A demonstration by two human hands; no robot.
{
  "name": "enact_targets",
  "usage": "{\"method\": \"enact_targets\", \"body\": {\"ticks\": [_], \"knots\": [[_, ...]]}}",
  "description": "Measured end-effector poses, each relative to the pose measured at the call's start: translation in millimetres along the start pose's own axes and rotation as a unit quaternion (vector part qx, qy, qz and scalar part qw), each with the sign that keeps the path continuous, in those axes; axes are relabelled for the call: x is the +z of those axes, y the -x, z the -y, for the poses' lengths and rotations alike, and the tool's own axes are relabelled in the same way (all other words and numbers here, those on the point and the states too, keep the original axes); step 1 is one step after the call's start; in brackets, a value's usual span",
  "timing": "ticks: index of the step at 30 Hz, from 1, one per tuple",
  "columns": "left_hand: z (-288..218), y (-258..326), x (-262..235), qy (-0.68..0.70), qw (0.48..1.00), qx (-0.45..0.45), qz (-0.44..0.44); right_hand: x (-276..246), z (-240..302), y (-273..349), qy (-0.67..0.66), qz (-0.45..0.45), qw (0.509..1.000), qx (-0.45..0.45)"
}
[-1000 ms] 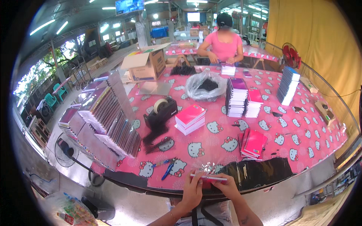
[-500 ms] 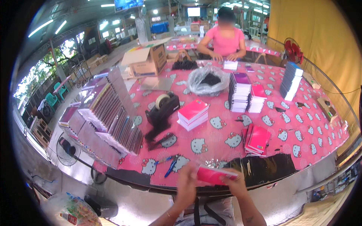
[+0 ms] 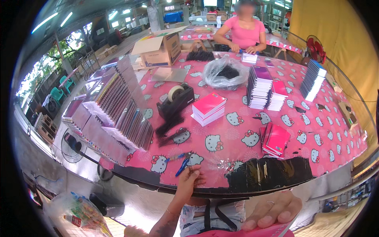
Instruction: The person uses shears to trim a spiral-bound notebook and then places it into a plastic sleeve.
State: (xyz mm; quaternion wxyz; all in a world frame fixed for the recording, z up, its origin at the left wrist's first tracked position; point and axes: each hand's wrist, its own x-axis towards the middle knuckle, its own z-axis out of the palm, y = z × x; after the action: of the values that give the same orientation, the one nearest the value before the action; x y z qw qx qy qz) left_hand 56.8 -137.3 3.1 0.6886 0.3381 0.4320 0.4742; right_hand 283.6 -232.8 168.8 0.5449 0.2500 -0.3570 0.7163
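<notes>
My left hand [image 3: 190, 178] is at the table's front edge, its fingers loosely bent and apart, beside blue-handled pliers [image 3: 182, 166] lying on the table. Whether the fingertips touch the pliers I cannot make out. Low in the view, close to the camera, my right hand [image 3: 278, 207] grips a pink-covered notebook [image 3: 272, 232], which the lower edge cuts off. Several pink spiral notebooks [image 3: 275, 140] lie in a small pile on the right. A neat stack of pink notebooks [image 3: 209, 104] stands mid-table, behind my left hand. Black binding coils [image 3: 173, 137] lie left of it.
A black tape dispenser [image 3: 175, 100] and tall rows of spiral notebooks [image 3: 128, 112] stand at the left. Farther back are a plastic bag of black coils [image 3: 225, 73], a cardboard box [image 3: 162, 49] and dark notebook stacks [image 3: 258, 89]. A person in pink [image 3: 246, 33] works across the table.
My left hand has left the notebook and moved left to the pliers. My right hand has brought the notebook down toward me. The view has shifted slightly; across the table, the person's hands have moved.
</notes>
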Motion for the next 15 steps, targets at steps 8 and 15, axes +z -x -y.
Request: {"method": "enact_targets", "body": {"ticks": [8, 15], "knots": [[-9.0, 12.3, -5.9, -0.04, 0.999, -0.002, -0.002, -39.6, -29.5, -5.8, 0.182, 0.023, 0.97, -0.158], [-46.4, 14.7, -6.7, -0.29, 0.918, 0.272, 0.011, -132.5, -14.8, 87.0, 0.664, -0.36, 0.639, 0.146]]}}
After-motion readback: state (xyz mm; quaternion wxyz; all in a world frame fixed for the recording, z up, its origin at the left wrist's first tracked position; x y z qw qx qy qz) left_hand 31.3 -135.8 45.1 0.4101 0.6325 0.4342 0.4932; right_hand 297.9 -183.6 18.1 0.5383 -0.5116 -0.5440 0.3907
